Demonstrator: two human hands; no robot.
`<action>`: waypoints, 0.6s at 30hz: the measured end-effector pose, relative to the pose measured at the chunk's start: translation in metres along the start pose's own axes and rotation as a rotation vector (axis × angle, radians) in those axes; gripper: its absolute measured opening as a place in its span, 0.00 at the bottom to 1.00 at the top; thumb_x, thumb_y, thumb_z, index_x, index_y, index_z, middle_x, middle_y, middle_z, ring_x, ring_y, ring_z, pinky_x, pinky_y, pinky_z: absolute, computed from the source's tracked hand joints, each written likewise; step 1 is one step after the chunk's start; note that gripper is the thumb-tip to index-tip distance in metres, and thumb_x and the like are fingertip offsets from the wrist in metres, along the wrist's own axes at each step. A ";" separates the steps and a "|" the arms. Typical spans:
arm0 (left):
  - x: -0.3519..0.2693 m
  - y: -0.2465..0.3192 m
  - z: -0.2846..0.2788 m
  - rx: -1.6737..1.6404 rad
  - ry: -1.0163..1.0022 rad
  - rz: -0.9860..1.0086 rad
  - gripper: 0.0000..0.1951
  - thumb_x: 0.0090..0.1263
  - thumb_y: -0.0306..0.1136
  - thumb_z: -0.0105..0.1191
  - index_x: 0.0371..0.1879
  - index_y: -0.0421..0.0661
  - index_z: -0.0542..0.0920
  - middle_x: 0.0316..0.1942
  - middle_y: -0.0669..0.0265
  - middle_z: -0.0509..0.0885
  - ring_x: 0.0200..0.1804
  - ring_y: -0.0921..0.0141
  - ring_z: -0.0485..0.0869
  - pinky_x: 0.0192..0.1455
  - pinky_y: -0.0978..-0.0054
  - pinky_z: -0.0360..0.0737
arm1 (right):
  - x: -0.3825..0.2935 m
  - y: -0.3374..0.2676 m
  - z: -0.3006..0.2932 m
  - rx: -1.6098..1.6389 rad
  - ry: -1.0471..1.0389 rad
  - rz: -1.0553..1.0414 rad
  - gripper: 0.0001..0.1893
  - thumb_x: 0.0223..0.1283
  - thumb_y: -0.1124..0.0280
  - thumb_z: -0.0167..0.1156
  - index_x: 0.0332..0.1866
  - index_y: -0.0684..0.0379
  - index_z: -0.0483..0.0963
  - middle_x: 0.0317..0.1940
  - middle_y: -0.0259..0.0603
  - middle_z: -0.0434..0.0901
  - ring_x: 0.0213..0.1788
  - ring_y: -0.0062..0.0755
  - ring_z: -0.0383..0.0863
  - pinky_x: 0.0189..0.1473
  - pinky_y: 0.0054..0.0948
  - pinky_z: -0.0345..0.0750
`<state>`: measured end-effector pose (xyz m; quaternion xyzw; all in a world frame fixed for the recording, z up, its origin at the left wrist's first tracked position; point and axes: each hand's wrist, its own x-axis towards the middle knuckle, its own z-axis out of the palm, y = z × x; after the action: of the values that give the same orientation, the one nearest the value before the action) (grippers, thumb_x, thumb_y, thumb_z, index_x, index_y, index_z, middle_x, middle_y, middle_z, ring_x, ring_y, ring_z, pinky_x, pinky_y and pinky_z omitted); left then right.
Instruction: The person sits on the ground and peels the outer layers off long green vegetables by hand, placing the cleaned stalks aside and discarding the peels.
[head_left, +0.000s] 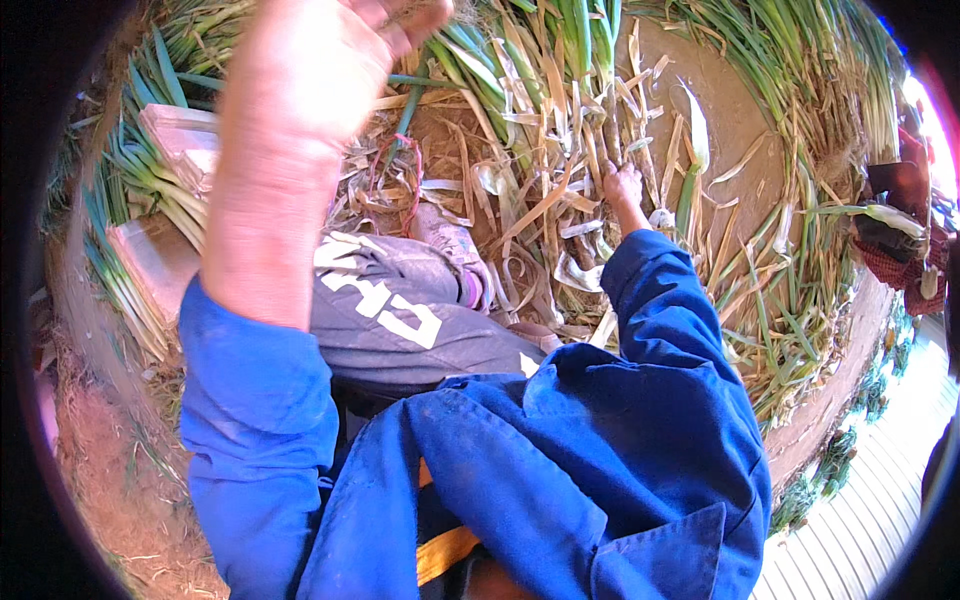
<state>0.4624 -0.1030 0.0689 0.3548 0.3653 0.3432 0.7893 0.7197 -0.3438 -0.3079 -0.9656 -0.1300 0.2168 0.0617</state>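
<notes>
My left hand (330, 67) is raised close to the camera, bright and blurred. Its fingertips are cut off by the top edge, and root-like strands show near them. Lower and further off, my right hand (622, 184) closes around the brownish lower stems of some long green onions (589, 45). Their green leaves extend away from me, past the top of the view. Dry peeled leaves (555, 191) lie thickly around that hand. A peeled-off white and green leaf (696, 142) rests on the soil just to its right.
Piles of green onions stand at right (817, 82) and left (142, 172), with blocks (154, 255) beside the left one. Red string (416, 176) lies among scraps before my dark-trousered leg (420, 315). Checked cloth (911, 270) and ribbed pale sheeting (847, 487) are at right.
</notes>
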 end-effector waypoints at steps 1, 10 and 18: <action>0.008 -0.012 0.003 0.019 0.015 -0.066 0.12 0.66 0.41 0.54 0.34 0.44 0.78 0.32 0.62 0.82 0.37 0.67 0.81 0.43 0.65 0.80 | 0.007 -0.001 0.002 0.025 -0.074 0.078 0.34 0.59 0.41 0.49 0.59 0.62 0.66 0.58 0.56 0.68 0.60 0.54 0.69 0.59 0.46 0.68; 0.044 -0.042 -0.035 0.158 -0.289 -0.122 0.10 0.68 0.35 0.53 0.41 0.43 0.80 0.36 0.64 0.83 0.40 0.70 0.82 0.44 0.71 0.79 | 0.004 -0.010 -0.013 0.731 -0.455 -0.153 0.28 0.54 0.46 0.61 0.42 0.67 0.79 0.33 0.40 0.80 0.38 0.25 0.75 0.44 0.26 0.72; 0.049 -0.049 -0.037 0.238 -0.273 -0.152 0.07 0.68 0.35 0.54 0.39 0.45 0.79 0.33 0.67 0.83 0.35 0.73 0.82 0.41 0.75 0.79 | -0.002 -0.071 -0.050 0.796 -0.446 -0.002 0.18 0.49 0.59 0.67 0.33 0.65 0.77 0.24 0.36 0.77 0.23 0.26 0.72 0.25 0.32 0.69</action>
<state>0.4699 -0.0774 -0.0048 0.4602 0.3183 0.1858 0.8077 0.7235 -0.2796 -0.2495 -0.7964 -0.0476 0.4524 0.3986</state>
